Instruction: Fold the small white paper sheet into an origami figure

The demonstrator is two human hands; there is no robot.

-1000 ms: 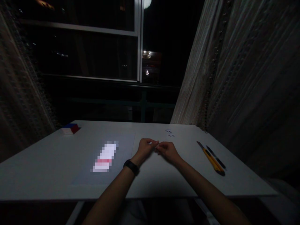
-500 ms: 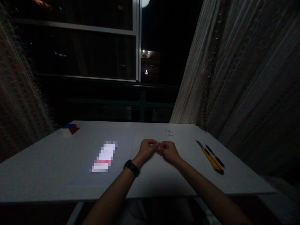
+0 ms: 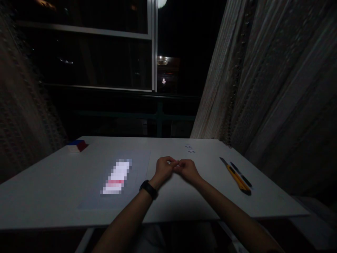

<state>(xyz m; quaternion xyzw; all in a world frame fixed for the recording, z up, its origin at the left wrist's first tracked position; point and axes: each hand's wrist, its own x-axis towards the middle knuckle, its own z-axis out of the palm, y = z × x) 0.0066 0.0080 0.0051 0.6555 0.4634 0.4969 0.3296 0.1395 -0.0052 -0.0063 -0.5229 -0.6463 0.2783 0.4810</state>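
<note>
My left hand (image 3: 165, 168), with a black watch (image 3: 148, 189) on its wrist, meets my right hand (image 3: 187, 169) above the middle of the white table. The fingertips of both hands are pinched together and touch. Whatever lies between them is too small and dark to make out. Just beyond the hands, several small white paper pieces (image 3: 190, 149) with dark marks lie on the tabletop.
A yellow utility knife (image 3: 237, 179) and a dark pen (image 3: 241, 175) lie at the right of the table (image 3: 52, 196). At left, a lit, pixelated phone screen (image 3: 117, 177) rests on a paper sheet (image 3: 88, 201). A puzzle cube (image 3: 77, 146) sits at the far left; curtains (image 3: 276, 88) flank the window.
The fingers of my right hand have curled in slightly closer to my left fingertips. Both hands stay pinched in nearly the same place.
</note>
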